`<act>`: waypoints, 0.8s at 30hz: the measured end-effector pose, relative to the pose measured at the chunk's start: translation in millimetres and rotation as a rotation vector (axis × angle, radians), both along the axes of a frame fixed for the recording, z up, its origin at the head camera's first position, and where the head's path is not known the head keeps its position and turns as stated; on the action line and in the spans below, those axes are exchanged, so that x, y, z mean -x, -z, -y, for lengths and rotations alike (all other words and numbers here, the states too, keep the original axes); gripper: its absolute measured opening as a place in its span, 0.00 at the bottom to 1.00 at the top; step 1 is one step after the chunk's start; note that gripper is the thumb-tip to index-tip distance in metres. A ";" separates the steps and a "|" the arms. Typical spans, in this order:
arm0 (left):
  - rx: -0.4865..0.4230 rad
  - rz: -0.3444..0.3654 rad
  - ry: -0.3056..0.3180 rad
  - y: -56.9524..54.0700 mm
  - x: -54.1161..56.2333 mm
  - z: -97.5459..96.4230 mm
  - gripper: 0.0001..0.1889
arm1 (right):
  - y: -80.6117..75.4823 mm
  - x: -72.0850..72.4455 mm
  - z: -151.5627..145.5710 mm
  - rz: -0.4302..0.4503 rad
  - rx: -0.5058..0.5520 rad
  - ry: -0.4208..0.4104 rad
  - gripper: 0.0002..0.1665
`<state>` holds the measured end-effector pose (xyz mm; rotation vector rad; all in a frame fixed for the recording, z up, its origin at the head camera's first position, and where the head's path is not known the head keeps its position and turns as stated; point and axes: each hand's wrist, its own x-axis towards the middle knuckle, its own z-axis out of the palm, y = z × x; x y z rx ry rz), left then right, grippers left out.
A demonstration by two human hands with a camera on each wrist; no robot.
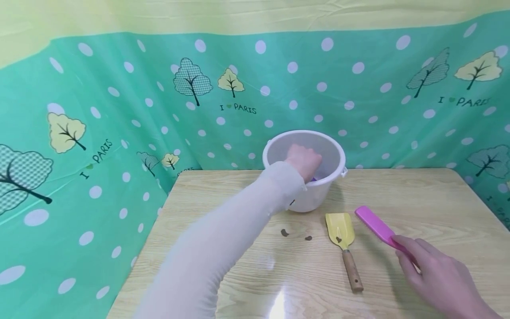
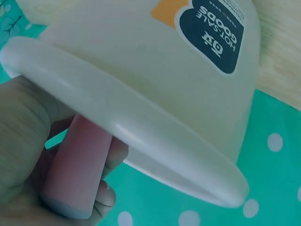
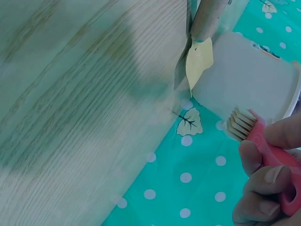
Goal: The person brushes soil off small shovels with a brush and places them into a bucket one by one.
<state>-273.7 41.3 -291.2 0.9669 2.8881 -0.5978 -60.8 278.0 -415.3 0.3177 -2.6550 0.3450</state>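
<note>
My left hand [image 1: 304, 161] reaches into a white bucket [image 1: 312, 197] and grips a smooth, round, pinkish handle [image 2: 77, 165]. The bucket's rim hides the far end of that handle, so I cannot tell what tool it is. A small patch of purple shows inside the bucket. On the right, my right hand [image 1: 442, 270] holds a pink brush [image 1: 376, 225] above the table; its pale tufted bristles [image 3: 241, 125] show in the right wrist view. Between the brush and my left forearm lies a yellow hand shovel [image 1: 340, 223] with a wooden handle [image 1: 352, 270].
Two small dark brown scraps [image 1: 284, 232] lie on the wooden table [image 1: 438, 199] in front of the bucket. Another dark scrap [image 1: 338, 239] is on the shovel's blade. A green polka-dot cloth [image 1: 239, 133] hangs behind the table and along its sides.
</note>
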 end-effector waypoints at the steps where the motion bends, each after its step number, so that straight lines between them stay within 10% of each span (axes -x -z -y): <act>1: -0.011 0.012 -0.004 -0.1 -0.7 0.3 0.12 | 0.1 -0.1 -0.2 -0.005 0.003 -0.002 0.25; 12: -0.344 0.268 -0.178 -2.5 -5.5 15.7 0.05 | 3.2 0.6 0.0 -0.040 0.020 -0.026 0.25; 24: -0.501 0.399 -0.159 -0.1 5.2 25.6 0.12 | 2.8 1.7 2.4 0.008 0.006 0.001 0.25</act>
